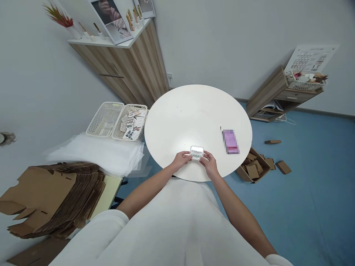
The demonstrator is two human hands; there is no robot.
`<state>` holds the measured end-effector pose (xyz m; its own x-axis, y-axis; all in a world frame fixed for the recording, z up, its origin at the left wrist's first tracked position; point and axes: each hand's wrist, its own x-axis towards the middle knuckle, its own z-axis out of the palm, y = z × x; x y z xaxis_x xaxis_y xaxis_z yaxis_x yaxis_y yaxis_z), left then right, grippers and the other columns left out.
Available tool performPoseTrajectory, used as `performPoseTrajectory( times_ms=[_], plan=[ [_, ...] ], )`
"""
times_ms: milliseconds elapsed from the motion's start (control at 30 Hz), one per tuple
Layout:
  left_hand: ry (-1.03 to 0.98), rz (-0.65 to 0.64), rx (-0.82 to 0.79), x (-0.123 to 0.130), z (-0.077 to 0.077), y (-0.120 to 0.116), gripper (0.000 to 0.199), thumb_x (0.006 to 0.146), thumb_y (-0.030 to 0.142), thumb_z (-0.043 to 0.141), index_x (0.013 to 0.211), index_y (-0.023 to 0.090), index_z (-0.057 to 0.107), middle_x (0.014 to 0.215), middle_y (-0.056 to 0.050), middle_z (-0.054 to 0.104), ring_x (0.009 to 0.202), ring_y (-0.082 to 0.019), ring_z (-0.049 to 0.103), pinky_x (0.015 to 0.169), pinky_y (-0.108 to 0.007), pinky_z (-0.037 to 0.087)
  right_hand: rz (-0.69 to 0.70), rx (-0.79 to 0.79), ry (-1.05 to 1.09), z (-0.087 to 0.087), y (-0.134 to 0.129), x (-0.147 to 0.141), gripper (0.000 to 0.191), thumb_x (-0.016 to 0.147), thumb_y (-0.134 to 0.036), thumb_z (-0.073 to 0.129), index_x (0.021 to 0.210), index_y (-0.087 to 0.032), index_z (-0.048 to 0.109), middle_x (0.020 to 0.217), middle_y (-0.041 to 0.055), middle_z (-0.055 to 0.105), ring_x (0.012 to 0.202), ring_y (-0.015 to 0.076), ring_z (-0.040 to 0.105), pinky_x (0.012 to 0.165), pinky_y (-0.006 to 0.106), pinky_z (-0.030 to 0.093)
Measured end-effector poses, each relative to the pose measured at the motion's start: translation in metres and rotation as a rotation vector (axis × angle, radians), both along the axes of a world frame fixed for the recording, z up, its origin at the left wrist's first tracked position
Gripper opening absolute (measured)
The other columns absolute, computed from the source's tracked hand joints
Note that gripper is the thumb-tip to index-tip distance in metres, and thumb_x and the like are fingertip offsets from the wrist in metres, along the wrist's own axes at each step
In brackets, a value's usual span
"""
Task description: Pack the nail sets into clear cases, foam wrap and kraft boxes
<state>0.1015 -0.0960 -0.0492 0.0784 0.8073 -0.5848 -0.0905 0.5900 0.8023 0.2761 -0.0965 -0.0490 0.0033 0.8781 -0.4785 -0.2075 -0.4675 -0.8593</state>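
A small clear plastic case (196,152) with several greenish pieces inside is held between both hands at the near part of the round white table (194,111). The fingers of my left hand (181,160) grip its left edge. On its right side, my right hand (210,164) pinches the edge and lower corner. A purple item (230,142), pixelated in the picture, lies on the table to the right of my right hand.
White baskets (104,119), one holding printed cards (133,123), stand left of the table. Flattened cardboard (47,195) is stacked lower left. An open carton of small boxes (253,166) sits on the floor at right. Cabinets (122,70) stand behind.
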Motion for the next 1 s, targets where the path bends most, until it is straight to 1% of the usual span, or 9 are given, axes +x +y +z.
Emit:
performPoseTrajectory(
  times_ms=[200,333,467,567,700,767,833,900,1000],
  plan=[
    [0.049,0.028,0.036,-0.005,-0.014,-0.005,0.042,0.062,0.035,0.071,0.095,0.013,0.058,0.074,-0.007,0.066,0.074,-0.017,0.062,0.076,-0.033,0.045,-0.004,-0.038,-0.007,-0.006,-0.004,-0.009,0.046,0.059,-0.027,0.066,0.103,-0.024,0.052,0.106,0.0054,0.058,0.089,0.0186,0.058,0.077,0.035,0.05],
    [0.056,0.039,0.056,-0.014,-0.02,-0.009,0.04,0.063,0.034,0.07,0.094,0.012,0.058,0.073,-0.006,0.066,0.071,-0.016,0.062,0.077,-0.034,0.044,0.017,-0.051,-0.013,-0.006,-0.004,-0.016,0.048,0.059,-0.027,0.066,0.104,-0.023,0.051,0.105,0.0054,0.058,0.088,0.0182,0.058,0.077,0.035,0.05],
    [0.068,0.06,0.062,-0.024,-0.018,-0.007,0.04,0.066,0.033,0.069,0.099,0.013,0.057,0.074,-0.006,0.066,0.073,-0.017,0.062,0.079,-0.034,0.044,0.029,-0.035,-0.05,-0.004,-0.001,-0.029,0.048,0.059,-0.028,0.066,0.104,-0.023,0.05,0.107,0.0058,0.056,0.089,0.018,0.058,0.078,0.035,0.05],
    [0.078,0.063,0.087,-0.036,-0.013,-0.002,0.038,0.069,0.032,0.066,0.101,0.014,0.057,0.082,-0.007,0.066,0.077,-0.017,0.062,0.08,-0.034,0.044,0.032,-0.017,-0.072,-0.004,0.005,-0.043,0.047,0.06,-0.029,0.066,0.104,-0.024,0.05,0.108,0.0053,0.056,0.091,0.0185,0.057,0.078,0.034,0.05],
    [0.146,0.101,0.172,-0.06,-0.005,0.006,0.035,0.071,0.03,0.063,0.103,0.016,0.058,0.108,-0.01,0.059,0.089,-0.018,0.059,0.082,-0.032,0.043,0.037,0.0,-0.092,-0.003,0.018,-0.068,0.047,0.06,-0.029,0.066,0.104,-0.025,0.05,0.109,0.0049,0.055,0.09,0.0182,0.057,0.077,0.034,0.05],
    [0.18,0.121,0.219,-0.076,-0.001,0.009,0.037,0.071,0.028,0.062,0.106,0.018,0.057,0.117,-0.01,0.054,0.093,-0.018,0.056,0.083,-0.031,0.043,0.053,0.013,-0.101,-0.002,0.024,-0.084,0.047,0.06,-0.03,0.066,0.104,-0.025,0.05,0.111,0.0049,0.054,0.09,0.0182,0.057,0.078,0.034,0.05],
    [0.193,0.132,0.242,-0.093,0.001,0.012,0.038,0.071,0.027,0.062,0.108,0.02,0.056,0.119,-0.008,0.052,0.095,-0.017,0.055,0.084,-0.031,0.043,0.078,0.024,-0.103,-0.001,0.031,-0.103,0.047,0.061,-0.031,0.065,0.104,-0.025,0.05,0.111,0.0048,0.054,0.09,0.0183,0.057,0.078,0.035,0.05],
    [0.201,0.15,0.231,-0.112,0.0,0.015,0.04,0.071,0.026,0.062,0.11,0.02,0.055,0.119,-0.008,0.052,0.096,-0.017,0.053,0.086,-0.031,0.042,0.109,0.024,-0.101,-0.001,0.039,-0.126,0.046,0.061,-0.031,0.065,0.104,-0.025,0.051,0.11,0.0048,0.054,0.091,0.0184,0.056,0.078,0.034,0.049],
    [0.247,0.193,0.205,-0.143,-0.006,0.022,0.043,0.07,0.024,0.063,0.111,0.018,0.054,0.118,-0.009,0.051,0.098,-0.018,0.052,0.086,-0.03,0.041,0.166,0.005,-0.124,-0.006,0.052,-0.164,0.045,0.061,-0.03,0.064,0.104,-0.024,0.051,0.11,0.0053,0.054,0.089,0.0177,0.056,0.078,0.034,0.047]
  ],
)
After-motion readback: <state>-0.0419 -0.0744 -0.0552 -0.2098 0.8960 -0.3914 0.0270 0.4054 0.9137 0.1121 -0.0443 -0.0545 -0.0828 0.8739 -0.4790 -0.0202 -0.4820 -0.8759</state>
